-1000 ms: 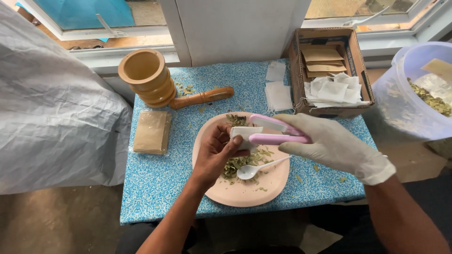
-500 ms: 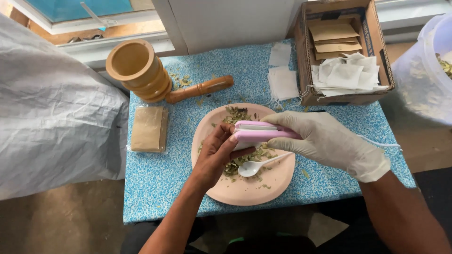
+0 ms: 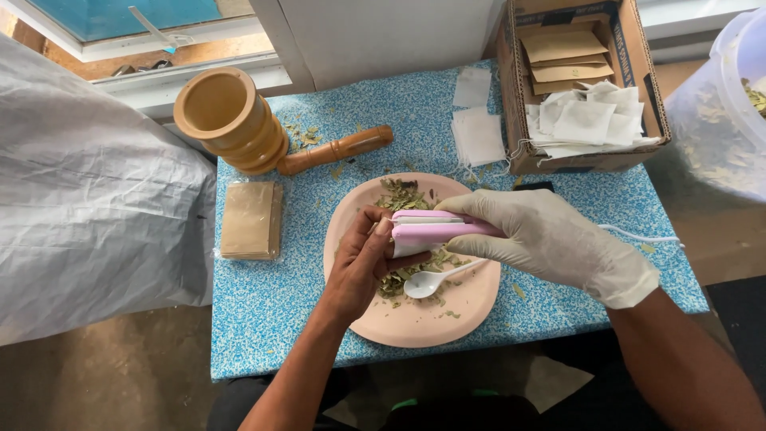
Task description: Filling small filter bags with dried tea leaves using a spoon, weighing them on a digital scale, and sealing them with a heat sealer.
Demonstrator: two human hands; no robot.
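Over the pink plate (image 3: pixel 415 319) on the table (image 3: pixel 263 311), the gloved right hand (image 3: pixel 550 239) squeezes a pink sealer (image 3: pixel 435 227) (jaws closed) onto a white bag (image 3: pixel 405 247) pinched in the bare left hand's (image 3: pixel 359 263) grip.

Bright soft daylight, sharp, faint shadows

The small white bag (image 3: pixel 405 247) is mostly hidden between the pink clamp tool (image 3: pixel 435 227) and the left hand (image 3: pixel 363 259). The frame's right edge cuts off the clear plastic tub (image 3: pixel 722 112), and the top edge cuts the cardboard box (image 3: pixel 582 48).
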